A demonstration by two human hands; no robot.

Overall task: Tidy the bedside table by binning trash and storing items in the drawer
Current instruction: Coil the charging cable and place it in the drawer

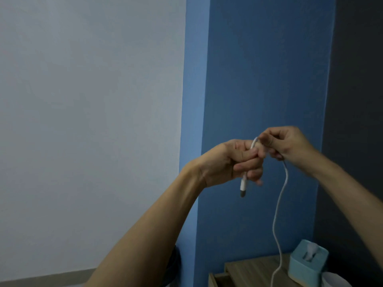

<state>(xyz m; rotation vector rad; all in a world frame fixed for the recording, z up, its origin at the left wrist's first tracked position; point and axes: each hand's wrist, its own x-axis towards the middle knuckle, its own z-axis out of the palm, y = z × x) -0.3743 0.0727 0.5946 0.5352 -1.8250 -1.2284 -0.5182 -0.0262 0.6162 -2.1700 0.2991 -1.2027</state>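
Observation:
A white charging cable (278,220) is held up in front of the blue wall. My left hand (230,162) grips the cable near its end, and the plug with its dark tip (243,188) hangs out below the fist. My right hand (288,143) pinches the cable just to the right, where it loops over my left fingers. The rest of the cable hangs down in a long curve toward the wooden bedside table (255,268) at the bottom.
A light blue tissue box (306,264) stands on the bedside table at the lower right. A white round object (333,279) sits beside it at the frame's edge. A dark bin (176,264) is partly hidden behind my left forearm.

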